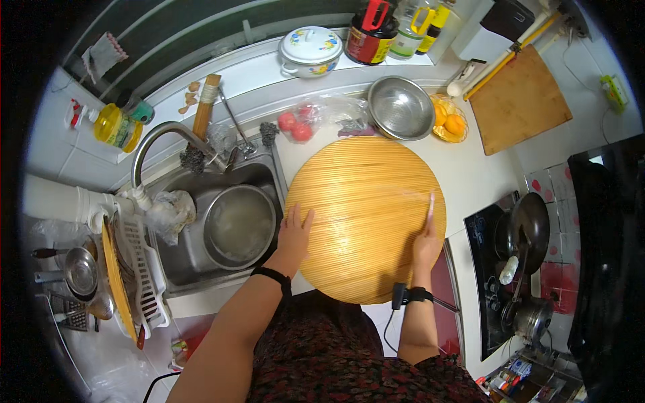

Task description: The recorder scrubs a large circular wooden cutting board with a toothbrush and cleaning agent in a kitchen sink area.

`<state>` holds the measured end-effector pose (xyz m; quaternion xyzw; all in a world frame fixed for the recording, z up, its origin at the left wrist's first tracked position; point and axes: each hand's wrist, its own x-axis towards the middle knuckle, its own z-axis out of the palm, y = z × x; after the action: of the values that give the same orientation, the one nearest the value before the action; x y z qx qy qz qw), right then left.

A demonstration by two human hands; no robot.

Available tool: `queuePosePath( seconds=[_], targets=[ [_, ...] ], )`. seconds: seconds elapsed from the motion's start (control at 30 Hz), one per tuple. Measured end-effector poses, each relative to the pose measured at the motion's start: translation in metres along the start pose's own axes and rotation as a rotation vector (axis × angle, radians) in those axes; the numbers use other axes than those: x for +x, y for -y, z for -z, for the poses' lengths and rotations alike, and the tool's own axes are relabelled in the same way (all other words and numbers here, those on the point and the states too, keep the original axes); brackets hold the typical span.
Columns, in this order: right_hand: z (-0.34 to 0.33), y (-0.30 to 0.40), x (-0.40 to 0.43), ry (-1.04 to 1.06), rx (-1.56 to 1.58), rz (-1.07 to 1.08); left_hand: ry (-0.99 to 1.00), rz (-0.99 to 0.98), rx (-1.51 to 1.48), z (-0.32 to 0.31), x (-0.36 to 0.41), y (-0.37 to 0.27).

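A large round tray (370, 221) of parallel straw-coloured stalks lies on the counter, its near edge jutting past the counter's front. My left hand (295, 234) rests palm down at its left rim, fingers apart. Over the tray's right side, my right hand (426, 249) is closed around a slim pale-pink object (431, 207) that points away from me; what kind it is I cannot tell. A faint, see-through streak crosses the stalks beside it. Both wrists wear black bands.
Left of the tray, a steel sink (184, 272) holds a metal basin (239, 226) of cloudy water under a curved faucet (151, 143). Behind stand a steel bowl (401, 108), bagged red fruit (301, 132) and a basket of oranges (454, 124). A cooktop (476, 262) lies right.
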<state>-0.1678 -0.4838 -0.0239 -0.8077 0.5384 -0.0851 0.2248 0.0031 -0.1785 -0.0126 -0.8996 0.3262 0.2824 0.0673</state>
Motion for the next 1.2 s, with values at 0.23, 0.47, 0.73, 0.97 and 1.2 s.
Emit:
queuePosePath(
  seconds=[0.23,0.47,0.73,0.97,1.2],
  targets=[
    [-0.082,0.168,-0.081,0.389,-0.092,0.609,0.03,-0.008,0.014,0.007,-0.001,0.0],
    [-0.074,0.155,-0.016,0.229,-0.023,0.33,0.05,0.004,-0.023,0.006,-0.002,0.001],
    [-0.069,0.186,-0.007,0.364,-0.204,0.416,0.069,0.019,0.026,0.01,-0.004,0.0],
    [-0.076,0.185,-0.008,0.406,-0.288,0.595,0.061,-0.008,0.027,0.009,-0.001,-0.001],
    [-0.086,0.195,-0.016,0.366,-0.244,0.53,0.107,0.027,-0.02,0.012,0.0,0.0]
  ],
)
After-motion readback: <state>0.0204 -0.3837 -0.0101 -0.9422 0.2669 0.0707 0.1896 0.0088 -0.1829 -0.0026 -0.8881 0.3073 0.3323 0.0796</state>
